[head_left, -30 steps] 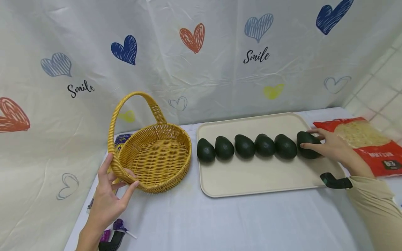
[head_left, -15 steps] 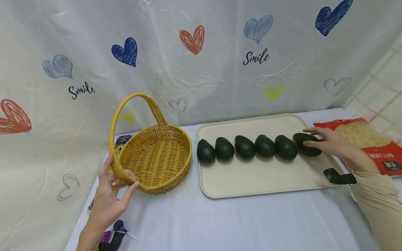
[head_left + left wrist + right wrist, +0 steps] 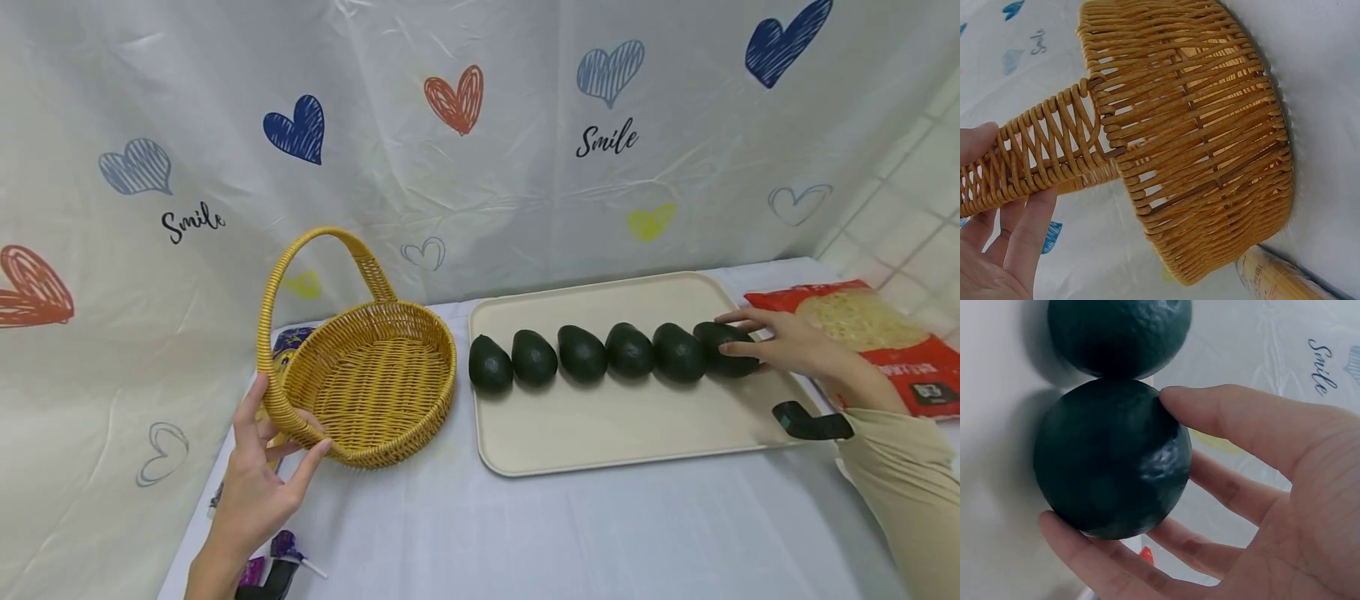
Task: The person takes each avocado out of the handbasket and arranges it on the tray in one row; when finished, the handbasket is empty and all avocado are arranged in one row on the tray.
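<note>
My left hand [image 3: 258, 487] grips the lower end of the handle of a yellow-brown wicker basket [image 3: 408, 318], with nothing inside it. In the left wrist view, the thumb lies on one side of the woven handle [image 3: 1035, 150] and the fingers on the other. My right hand [image 3: 798, 346] holds the rightmost dark green avocado [image 3: 717, 340], its thumb and fingers around the fruit. Several more avocados [image 3: 581, 354] lie in a row to its left on a cream tray [image 3: 600, 425]. The right wrist view shows the held avocado [image 3: 1110, 462] against its neighbour [image 3: 1122, 337].
A red packet [image 3: 892, 362] with a see-through window lies right of the tray. Behind the basket a blue and yellow packet [image 3: 288, 337] peeks out. A purple lollipop [image 3: 283, 544] lies by my left wrist. A white cloth with printed hearts [image 3: 457, 100] hangs at the back.
My right hand has shifted the rightmost avocado left and tilted it, closing the gap to its neighbour. My left hand and the basket have stayed in place.
</note>
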`<state>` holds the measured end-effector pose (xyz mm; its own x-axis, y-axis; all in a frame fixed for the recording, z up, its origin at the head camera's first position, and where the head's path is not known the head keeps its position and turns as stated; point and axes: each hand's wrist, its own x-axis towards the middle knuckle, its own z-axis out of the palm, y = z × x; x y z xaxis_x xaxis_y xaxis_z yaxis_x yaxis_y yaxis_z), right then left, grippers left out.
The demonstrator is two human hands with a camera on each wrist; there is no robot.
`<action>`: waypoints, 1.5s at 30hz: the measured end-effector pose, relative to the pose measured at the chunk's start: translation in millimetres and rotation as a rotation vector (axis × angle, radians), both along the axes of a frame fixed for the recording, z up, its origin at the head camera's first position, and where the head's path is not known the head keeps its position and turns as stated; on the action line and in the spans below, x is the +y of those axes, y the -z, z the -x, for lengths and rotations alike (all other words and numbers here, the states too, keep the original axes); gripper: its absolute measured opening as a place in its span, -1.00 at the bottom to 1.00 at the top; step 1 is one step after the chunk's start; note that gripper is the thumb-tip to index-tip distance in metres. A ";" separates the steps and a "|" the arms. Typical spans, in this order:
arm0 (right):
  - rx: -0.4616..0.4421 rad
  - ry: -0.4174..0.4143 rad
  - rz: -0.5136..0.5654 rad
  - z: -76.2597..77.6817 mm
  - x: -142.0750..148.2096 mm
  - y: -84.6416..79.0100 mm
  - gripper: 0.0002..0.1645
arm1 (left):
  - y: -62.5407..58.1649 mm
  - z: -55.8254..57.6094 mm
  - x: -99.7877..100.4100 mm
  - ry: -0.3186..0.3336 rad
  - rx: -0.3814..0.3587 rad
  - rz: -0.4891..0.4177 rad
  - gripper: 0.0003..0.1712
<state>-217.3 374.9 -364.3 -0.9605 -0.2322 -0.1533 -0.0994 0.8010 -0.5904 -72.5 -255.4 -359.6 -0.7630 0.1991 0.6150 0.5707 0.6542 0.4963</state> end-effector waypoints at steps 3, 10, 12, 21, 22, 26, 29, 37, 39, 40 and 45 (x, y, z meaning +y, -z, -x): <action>-0.034 0.005 0.037 -1.7 0.9 1.5 -0.30 | 1.2 -0.2 -0.8 -0.002 0.004 -0.003 0.45; -0.082 0.019 0.066 -3.2 2.8 2.5 -0.24 | 2.1 0.4 -2.0 -0.001 0.016 -0.001 0.45; -0.078 0.020 0.065 -3.6 2.6 2.0 -0.23 | 1.9 0.4 -1.9 -0.002 0.017 0.000 0.45; -0.046 0.005 0.042 -2.6 7.5 -3.0 -0.25 | 5.4 1.5 -3.1 0.000 0.025 0.000 0.45; -0.047 -0.002 0.043 -2.7 8.8 -4.4 -0.25 | 6.0 2.1 -3.5 0.003 0.032 -0.001 0.45; -0.029 0.001 -0.018 -4.8 10.1 -14.6 -0.20 | 6.7 4.1 -4.8 0.009 0.047 0.000 0.45; 0.020 0.007 -0.043 -7.1 6.1 -24.4 -0.23 | 6.1 4.1 -4.8 -0.006 0.045 0.007 0.45; 0.182 0.055 0.022 -29.8 -28.5 -64.4 -0.33 | 4.8 4.1 -8.8 0.047 0.034 0.005 0.15; 0.202 0.033 0.042 -36.8 -40.3 -75.1 -0.34 | 6.4 4.6 -11.7 0.080 0.032 -0.011 0.12; 0.214 0.017 0.057 -40.2 -46.1 -79.5 -0.36 | 7.0 4.6 -13.1 0.090 0.024 -0.018 0.13; 0.331 -0.054 0.101 -54.4 -65.0 -89.9 -0.46 | 4.8 4.7 -15.4 0.131 0.023 -0.051 0.15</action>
